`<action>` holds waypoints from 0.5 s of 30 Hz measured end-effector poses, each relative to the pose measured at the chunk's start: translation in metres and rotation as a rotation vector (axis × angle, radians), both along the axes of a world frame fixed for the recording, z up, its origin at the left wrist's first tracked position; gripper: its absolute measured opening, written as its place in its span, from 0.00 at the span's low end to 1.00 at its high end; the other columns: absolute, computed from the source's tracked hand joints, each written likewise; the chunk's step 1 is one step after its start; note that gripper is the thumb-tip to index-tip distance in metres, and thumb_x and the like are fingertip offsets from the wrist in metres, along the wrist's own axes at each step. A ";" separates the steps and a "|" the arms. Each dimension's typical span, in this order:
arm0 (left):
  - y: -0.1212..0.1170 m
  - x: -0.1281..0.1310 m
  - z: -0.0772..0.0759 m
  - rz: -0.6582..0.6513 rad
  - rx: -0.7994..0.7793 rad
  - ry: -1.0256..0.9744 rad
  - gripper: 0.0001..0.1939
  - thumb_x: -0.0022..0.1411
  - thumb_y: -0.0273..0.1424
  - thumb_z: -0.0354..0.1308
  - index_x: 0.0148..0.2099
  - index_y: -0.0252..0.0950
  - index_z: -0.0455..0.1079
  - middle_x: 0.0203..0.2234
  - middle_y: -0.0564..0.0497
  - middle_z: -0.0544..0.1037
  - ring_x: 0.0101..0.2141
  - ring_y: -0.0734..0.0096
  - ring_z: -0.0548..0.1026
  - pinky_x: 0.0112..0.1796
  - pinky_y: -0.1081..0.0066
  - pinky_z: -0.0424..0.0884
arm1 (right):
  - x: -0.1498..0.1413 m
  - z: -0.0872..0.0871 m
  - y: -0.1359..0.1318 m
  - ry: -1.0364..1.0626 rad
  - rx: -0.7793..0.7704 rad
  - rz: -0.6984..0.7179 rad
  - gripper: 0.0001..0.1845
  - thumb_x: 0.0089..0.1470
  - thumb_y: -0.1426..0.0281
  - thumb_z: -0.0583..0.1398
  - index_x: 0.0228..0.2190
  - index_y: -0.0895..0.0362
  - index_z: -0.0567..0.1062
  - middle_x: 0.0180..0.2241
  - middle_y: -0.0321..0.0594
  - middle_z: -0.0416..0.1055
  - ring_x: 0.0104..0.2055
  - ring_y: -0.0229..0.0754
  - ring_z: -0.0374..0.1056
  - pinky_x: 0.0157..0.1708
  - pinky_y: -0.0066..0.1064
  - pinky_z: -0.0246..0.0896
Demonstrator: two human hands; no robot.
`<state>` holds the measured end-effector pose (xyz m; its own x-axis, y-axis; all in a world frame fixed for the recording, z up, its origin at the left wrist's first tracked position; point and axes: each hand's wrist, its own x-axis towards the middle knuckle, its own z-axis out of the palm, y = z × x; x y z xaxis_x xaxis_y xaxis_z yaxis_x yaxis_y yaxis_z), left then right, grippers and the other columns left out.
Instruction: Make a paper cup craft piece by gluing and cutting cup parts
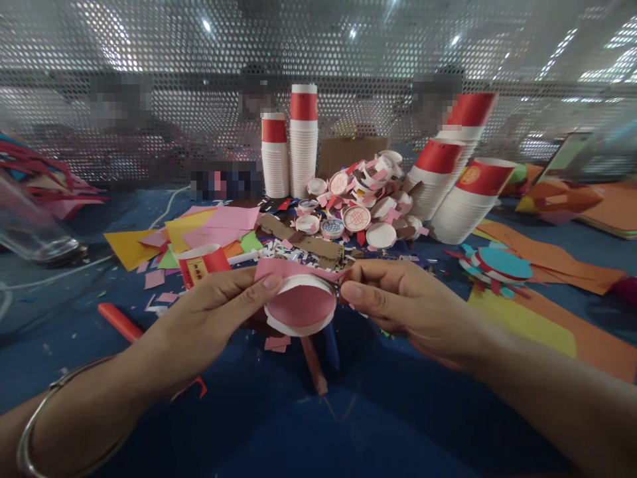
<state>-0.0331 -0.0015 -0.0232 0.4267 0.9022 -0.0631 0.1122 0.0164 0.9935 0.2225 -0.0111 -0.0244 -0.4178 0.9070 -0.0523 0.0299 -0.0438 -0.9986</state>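
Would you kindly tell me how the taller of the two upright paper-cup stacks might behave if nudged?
The taller paper-cup stack would probably tip, being tall and narrow. It is likely light for its size, seemingly thin paper, and may separate between its nested rims.

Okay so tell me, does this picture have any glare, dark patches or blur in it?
Head view: small bright glints on the perforated panel; head view: the blue tabletop darkens toward the bottom; head view: the clear container at far left looks smeared, while the left hand and right hand look fairly sharp.
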 end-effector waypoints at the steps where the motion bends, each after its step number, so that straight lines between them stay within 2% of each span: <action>1: 0.000 0.000 0.001 -0.010 -0.002 0.001 0.14 0.69 0.44 0.62 0.40 0.40 0.81 0.27 0.52 0.84 0.30 0.70 0.81 0.32 0.76 0.78 | 0.000 0.000 0.000 -0.005 0.006 0.005 0.22 0.59 0.52 0.67 0.32 0.59 0.74 0.22 0.25 0.54 0.20 0.26 0.42 0.17 0.23 0.36; 7: 0.003 -0.002 0.005 -0.034 0.005 0.052 0.15 0.69 0.44 0.61 0.38 0.40 0.80 0.29 0.54 0.85 0.28 0.74 0.80 0.27 0.81 0.73 | 0.001 0.000 -0.001 -0.028 0.020 0.013 0.21 0.57 0.54 0.69 0.29 0.58 0.71 0.21 0.25 0.52 0.20 0.27 0.42 0.18 0.24 0.36; 15: 0.008 -0.006 0.002 -0.037 0.080 0.159 0.17 0.69 0.47 0.60 0.45 0.41 0.82 0.32 0.52 0.85 0.31 0.71 0.80 0.32 0.78 0.75 | 0.002 0.000 0.000 -0.054 0.040 0.025 0.22 0.59 0.54 0.68 0.28 0.57 0.69 0.20 0.24 0.51 0.21 0.28 0.42 0.19 0.26 0.36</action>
